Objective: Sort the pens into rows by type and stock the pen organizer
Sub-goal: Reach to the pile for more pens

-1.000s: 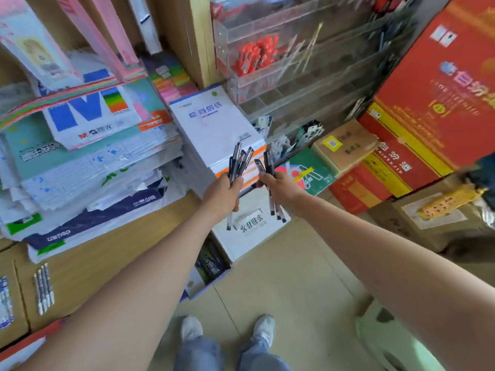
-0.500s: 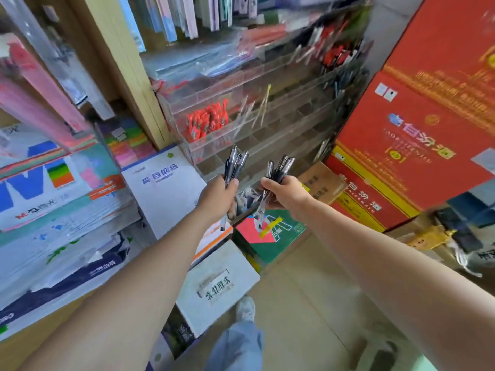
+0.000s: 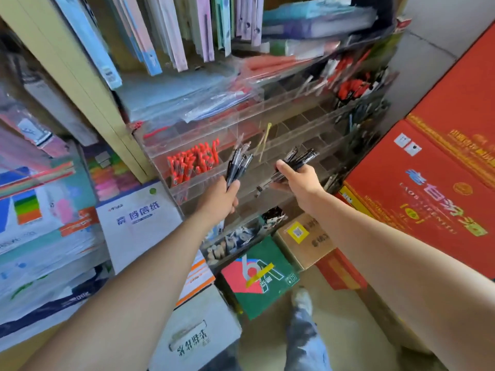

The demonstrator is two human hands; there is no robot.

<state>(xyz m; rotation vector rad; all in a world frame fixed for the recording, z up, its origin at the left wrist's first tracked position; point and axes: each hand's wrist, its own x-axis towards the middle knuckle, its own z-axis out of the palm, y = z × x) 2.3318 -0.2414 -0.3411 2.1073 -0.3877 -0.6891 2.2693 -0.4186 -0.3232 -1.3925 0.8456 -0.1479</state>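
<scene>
Organizer (image 3: 330, 156): L-grip (image 3: 221, 198), R-grip (image 3: 297, 180) round pens (image 3: 238, 164)

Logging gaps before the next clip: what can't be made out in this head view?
1. Left black pen bundle, gripped by the left hand: head view, overlapping and blurred; count and type unreadable.
2. Right black pen bundle, in the right hand: head view, partly covered by that hand; count unreadable.
3. Clear acrylic pen organizer: head view, far right compartments blurred and small; contents unclear.
</scene>
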